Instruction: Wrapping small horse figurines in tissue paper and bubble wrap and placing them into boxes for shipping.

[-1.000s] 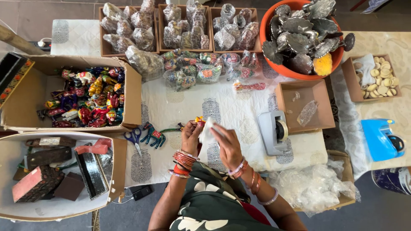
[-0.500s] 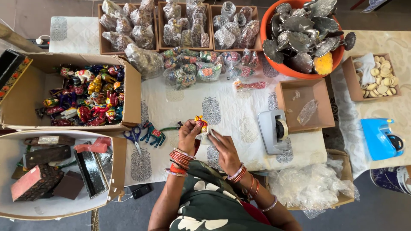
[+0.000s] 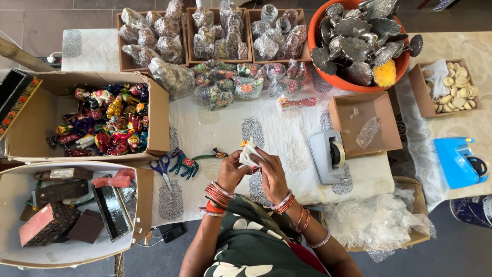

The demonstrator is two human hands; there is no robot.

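Fingers [image 3: 245, 163] of both hands, left hand [image 3: 233, 172] and right hand [image 3: 270, 174], are closed on a small toy [image 3: 249, 153]; scissors [image 3: 162, 168] are seen at nine o'clock.

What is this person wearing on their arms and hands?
Both forearms are bare, with no sleeves reaching them. The left wrist carries a thick stack of red and orange bangles. The right wrist has red and pale bangles, with a few more further up the forearm. The garment is dark green with pale floral shapes.
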